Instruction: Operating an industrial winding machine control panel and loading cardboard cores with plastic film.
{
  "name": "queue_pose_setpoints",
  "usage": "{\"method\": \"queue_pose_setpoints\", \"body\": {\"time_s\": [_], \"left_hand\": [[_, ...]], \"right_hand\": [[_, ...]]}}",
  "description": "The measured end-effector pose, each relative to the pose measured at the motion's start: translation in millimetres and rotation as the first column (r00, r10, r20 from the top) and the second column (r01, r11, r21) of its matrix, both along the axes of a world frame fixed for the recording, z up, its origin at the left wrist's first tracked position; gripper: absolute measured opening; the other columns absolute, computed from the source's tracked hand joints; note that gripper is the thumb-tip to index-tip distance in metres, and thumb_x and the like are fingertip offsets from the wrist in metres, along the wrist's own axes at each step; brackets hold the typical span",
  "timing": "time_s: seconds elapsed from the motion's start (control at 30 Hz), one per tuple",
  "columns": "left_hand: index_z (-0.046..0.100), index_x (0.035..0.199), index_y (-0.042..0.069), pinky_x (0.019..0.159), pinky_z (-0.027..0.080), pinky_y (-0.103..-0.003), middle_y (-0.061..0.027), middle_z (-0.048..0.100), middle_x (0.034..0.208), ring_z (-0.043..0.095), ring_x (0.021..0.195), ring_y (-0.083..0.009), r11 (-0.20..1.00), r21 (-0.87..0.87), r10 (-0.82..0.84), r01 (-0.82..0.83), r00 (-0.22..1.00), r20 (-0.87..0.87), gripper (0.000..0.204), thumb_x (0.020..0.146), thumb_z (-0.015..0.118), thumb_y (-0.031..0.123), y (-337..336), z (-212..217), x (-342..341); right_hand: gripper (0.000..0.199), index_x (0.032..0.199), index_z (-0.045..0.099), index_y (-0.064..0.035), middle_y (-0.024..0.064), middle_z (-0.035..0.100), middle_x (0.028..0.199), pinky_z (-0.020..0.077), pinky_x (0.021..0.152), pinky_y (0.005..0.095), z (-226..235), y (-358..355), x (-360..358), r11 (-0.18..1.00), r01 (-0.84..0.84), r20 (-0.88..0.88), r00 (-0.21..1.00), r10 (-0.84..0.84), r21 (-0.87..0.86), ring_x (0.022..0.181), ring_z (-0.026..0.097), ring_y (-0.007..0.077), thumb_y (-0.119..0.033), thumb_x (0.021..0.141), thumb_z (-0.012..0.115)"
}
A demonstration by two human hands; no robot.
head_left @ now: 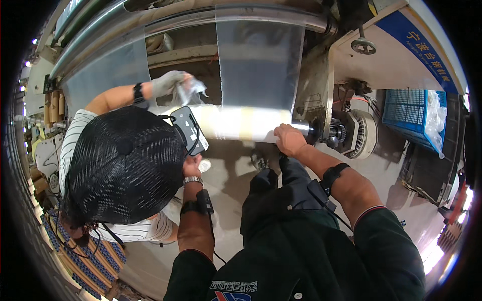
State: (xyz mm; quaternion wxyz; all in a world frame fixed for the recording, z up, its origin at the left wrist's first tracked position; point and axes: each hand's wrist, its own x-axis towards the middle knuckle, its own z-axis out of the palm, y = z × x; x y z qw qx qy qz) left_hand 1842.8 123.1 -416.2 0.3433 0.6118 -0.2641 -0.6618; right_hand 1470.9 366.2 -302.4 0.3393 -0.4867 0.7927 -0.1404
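- Roll of pale film [251,125] lies crosswise at the middle of the frame, whitish with yellowish bands.
- Right grip [290,141], a bare hand, is at the roll's right end, right of centre; its fingers are bent against the lower edge, but I cannot tell whether they clamp it.
- Left grip [191,165], also bare, sits left of centre, just below a dark phone-like device [190,131] on a co-worker's headgear. Its fingers are partly hidden, so I cannot tell whether they are apart or together, or what they touch.
- Metal watch [192,179] circles the left wrist; both forearms carry black straps.
- Translucent film sheet [258,62] runs from the upper middle of the frame down to the roll; a second sheet [108,70] spans the upper left.
- Co-worker's black woven cap [125,160] fills much of the left of the frame; above it, a gloved hand [166,84] holds crumpled clear film [192,93] near the roll's left part.
- Silver shaft [301,128] extends from the roll's right end toward a dark gear [336,133].
- Handwheel [363,46] is at the upper right.
- Blue crate [404,108] stands at the right, with clear plastic [436,118] bulging over its side.
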Motion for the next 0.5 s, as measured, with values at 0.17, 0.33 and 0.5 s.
{"method": "queue_pose_setpoints", "body": {"time_s": [0.17,0.33,0.5], "left_hand": [[0.046,0.128,0.009,0.065,0.056,-0.035,-0.0095,0.06,0.105,0.064,0.081,-0.0251,0.955,0.238,-0.233,0.177,0.944,0.233,0.046,0.086,0.064,0.011,73.3,46.9,-55.1],[0.039,0.135,0.002,0.055,0.047,-0.025,-0.0067,0.06,0.098,0.058,0.071,-0.0116,0.856,0.353,-0.462,0.377,0.865,0.196,0.057,0.085,0.066,0.009,150.2,69.4,-51.1],[0.042,0.137,0.005,0.073,0.053,-0.033,-0.0104,0.06,0.109,0.063,0.083,-0.0185,0.728,0.405,-0.666,0.554,0.711,0.224,0.055,0.087,0.062,0.013,170.7,84.1,-40.7]], "right_hand": [[0.025,0.102,0.061,-0.0038,0.0164,0.06,0.104,0.0473,0.088,0.0431,5.6,17.7,-4.6,0.995,0.0,0.094,0.995,-0.01,0.1,0.102,0.058,0.0348,-0.017,0.081,0.059],[0.029,0.104,0.061,-0.0045,0.0174,0.061,0.105,0.0473,0.089,0.0437,15.7,60.4,8.7,0.993,-0.102,0.156,0.983,0.092,0.052,0.102,0.059,0.0364,-0.019,0.079,0.061],[0.029,0.104,0.061,-0.0059,0.017,0.062,0.105,0.0469,0.089,0.0443,31.6,118.4,20.5,0.988,-0.055,0.145,0.989,0.034,0.144,0.102,0.059,0.0372,-0.019,0.078,0.06]]}}
